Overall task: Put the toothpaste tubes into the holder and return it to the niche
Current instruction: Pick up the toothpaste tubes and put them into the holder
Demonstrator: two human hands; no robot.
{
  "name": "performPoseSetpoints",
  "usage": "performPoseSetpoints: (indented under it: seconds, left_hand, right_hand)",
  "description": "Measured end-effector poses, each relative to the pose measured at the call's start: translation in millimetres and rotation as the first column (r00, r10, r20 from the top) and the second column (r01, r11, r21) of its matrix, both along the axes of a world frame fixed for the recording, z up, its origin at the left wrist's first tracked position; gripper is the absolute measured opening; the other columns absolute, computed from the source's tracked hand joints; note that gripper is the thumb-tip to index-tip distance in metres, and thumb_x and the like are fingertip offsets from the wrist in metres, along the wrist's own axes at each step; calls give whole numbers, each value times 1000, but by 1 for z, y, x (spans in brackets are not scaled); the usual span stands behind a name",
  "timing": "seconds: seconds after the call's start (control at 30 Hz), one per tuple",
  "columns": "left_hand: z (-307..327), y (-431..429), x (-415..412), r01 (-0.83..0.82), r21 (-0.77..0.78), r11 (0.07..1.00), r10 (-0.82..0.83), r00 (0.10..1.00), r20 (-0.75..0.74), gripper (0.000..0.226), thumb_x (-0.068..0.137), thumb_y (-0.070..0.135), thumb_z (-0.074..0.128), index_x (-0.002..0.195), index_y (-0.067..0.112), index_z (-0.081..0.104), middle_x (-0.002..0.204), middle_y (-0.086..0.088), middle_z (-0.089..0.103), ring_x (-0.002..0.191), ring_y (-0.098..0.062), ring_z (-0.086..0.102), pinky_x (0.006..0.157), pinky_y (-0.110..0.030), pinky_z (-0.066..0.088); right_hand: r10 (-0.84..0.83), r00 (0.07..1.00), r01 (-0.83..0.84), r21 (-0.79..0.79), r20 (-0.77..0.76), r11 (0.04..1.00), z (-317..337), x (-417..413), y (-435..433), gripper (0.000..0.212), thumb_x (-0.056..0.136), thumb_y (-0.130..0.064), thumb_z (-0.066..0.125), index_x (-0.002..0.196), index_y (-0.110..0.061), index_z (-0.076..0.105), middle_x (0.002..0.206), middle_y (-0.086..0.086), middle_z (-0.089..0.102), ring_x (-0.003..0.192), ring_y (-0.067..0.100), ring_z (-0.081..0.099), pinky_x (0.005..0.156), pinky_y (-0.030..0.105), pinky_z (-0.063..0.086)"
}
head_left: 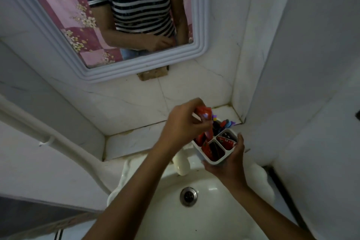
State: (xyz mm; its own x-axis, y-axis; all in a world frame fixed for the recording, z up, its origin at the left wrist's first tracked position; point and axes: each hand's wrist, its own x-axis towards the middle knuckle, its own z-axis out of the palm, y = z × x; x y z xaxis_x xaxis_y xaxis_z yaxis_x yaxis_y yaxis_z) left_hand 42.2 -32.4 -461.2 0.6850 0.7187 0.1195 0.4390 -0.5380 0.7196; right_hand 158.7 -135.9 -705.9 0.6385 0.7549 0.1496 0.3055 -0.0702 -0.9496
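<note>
A white holder with several compartments is held above the sink's back edge, my right hand gripping it from below and the right side. Red toothpaste tubes stand in its compartments, and dark toothbrush handles with purple and blue ends stick up at its far side. My left hand is closed around the upper end of a red toothpaste tube, whose lower end reaches into the holder's left compartment. The tiled niche ledge lies just behind the holder.
A white sink with a metal drain is below my hands. A cream tap sits at the sink's back. A framed mirror hangs above, and a white pipe runs along the left wall.
</note>
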Motion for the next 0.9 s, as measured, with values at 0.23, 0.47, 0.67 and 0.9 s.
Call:
performPoseSetpoints:
  seconds: [0.23, 0.47, 0.67, 0.9]
  left_hand:
    - [-48, -17, 20, 84, 119, 989, -42, 946, -320, 21, 72, 27, 76, 90, 19, 67, 91, -2, 71, 83, -18, 62, 69, -27, 44]
    - [-37, -20, 7, 30, 180, 983, 22, 960, -278, 15, 79, 23, 73, 94, 21, 76, 96, 0, 76, 85, -18, 69, 79, -34, 56]
    - [-12, -31, 3, 21, 280, 960, 45, 973, -226, 22, 85, 13, 66, 99, 23, 79, 99, -2, 78, 86, -19, 71, 82, -24, 51]
    - [99, -22, -6, -31, 442, 897, -32, 990, 134, 22, 86, 24, 70, 108, 28, 71, 105, 6, 73, 75, -7, 66, 67, -20, 54]
  right_hand:
    - [-8, 1000, 7, 44, 18, 999, 17, 2, -1, 148, 48, -36, 105, 160, -43, 8, 152, 1, 43, 136, 12, 54, 104, 20, 53]
    - [20, 999, -14, 135, -48, 991, 37, 8, -6, 122, 48, -34, 102, 151, -24, 37, 141, 4, 56, 129, 17, 62, 100, 29, 59]
    - [29, 998, -14, 245, -55, 969, 86, 11, 4, 133, 47, -45, 100, 158, -32, 27, 151, -12, 46, 140, 1, 49, 110, 20, 47]
    - [-14, 995, -26, 408, 94, 913, 217, 35, 36, 139, 44, -53, 100, 160, -31, 26, 153, -4, 46, 142, 15, 51, 116, 44, 48]
